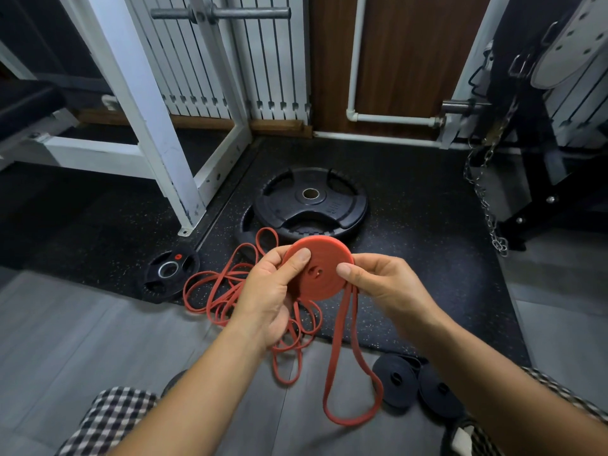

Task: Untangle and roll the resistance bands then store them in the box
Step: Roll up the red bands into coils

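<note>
Red band coil [317, 269] is pinched flat between left hand [268, 291] and right hand [383, 284], thumbs on its face, above the floor mat [427, 258]. Unrolled tail [342, 373] hangs below; tangled red bands [223, 291] and two black rolls [396, 380] are left on the floor.

Red band [317, 271] mostly coiled, tail loop hanging; red tangle [217, 291] behind; two black rolls [398, 380], apparently bands.

Both forearms reach forward, left hand [266, 291] and right hand [385, 287] pinching the red roll [324, 256] between thumbs and fingers.
</note>
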`<action>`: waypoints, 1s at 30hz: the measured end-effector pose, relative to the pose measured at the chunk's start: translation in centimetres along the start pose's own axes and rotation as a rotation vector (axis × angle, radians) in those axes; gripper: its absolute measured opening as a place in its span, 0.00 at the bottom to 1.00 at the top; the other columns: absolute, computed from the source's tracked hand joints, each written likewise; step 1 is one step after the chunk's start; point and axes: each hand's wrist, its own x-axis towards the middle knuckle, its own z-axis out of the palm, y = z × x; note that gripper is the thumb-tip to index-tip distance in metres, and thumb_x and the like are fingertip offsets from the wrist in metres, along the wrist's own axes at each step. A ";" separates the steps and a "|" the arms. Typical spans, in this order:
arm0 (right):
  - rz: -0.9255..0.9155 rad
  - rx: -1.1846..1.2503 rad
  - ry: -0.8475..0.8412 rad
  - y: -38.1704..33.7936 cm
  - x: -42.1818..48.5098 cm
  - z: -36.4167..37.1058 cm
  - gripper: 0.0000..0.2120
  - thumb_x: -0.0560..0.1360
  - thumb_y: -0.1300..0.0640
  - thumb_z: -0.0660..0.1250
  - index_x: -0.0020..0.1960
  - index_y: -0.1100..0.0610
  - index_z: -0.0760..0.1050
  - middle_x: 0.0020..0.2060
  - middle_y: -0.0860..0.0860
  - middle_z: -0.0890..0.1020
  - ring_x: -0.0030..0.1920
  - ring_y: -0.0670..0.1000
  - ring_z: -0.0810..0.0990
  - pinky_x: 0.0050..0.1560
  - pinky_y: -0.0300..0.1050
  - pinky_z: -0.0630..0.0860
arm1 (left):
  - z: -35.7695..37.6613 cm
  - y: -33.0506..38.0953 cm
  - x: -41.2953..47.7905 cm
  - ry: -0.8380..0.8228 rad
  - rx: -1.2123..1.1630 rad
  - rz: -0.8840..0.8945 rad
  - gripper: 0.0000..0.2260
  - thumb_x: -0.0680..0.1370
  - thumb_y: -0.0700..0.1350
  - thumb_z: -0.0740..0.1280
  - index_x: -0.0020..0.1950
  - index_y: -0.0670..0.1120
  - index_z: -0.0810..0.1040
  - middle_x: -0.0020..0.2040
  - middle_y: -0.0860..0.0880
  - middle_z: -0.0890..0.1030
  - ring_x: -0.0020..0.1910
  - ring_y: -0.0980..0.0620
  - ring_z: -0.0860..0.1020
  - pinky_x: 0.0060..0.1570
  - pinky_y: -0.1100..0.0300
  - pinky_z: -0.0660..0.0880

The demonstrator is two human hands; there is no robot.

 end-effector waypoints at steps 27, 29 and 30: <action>0.047 -0.084 -0.030 0.6 0.1 0.0 0.05 0.74 0.59 0.66 0.45 0.57 0.82 0.37 0.50 0.85 0.40 0.45 0.83 0.42 0.33 0.78 | -0.2 0.0 -0.1 0.043 -0.079 -0.025 0.04 0.74 0.39 0.66 0.47 0.43 0.76 0.37 0.46 0.83 0.35 0.53 0.81 0.37 0.58 0.79; 0.036 -0.144 -0.045 0.3 0.0 -0.3 0.05 0.74 0.60 0.67 0.43 0.55 0.81 0.35 0.48 0.85 0.38 0.43 0.82 0.39 0.32 0.76 | -0.7 0.3 0.2 -0.038 0.079 -0.010 0.06 0.73 0.38 0.67 0.49 0.44 0.76 0.42 0.45 0.82 0.40 0.51 0.80 0.42 0.57 0.78; 0.030 -0.207 -0.053 0.3 0.0 -0.5 0.05 0.74 0.60 0.67 0.43 0.54 0.81 0.35 0.48 0.85 0.38 0.43 0.82 0.39 0.34 0.77 | -1.0 0.4 0.3 -0.074 0.225 0.040 0.08 0.72 0.38 0.69 0.50 0.46 0.77 0.44 0.46 0.81 0.43 0.51 0.79 0.46 0.57 0.77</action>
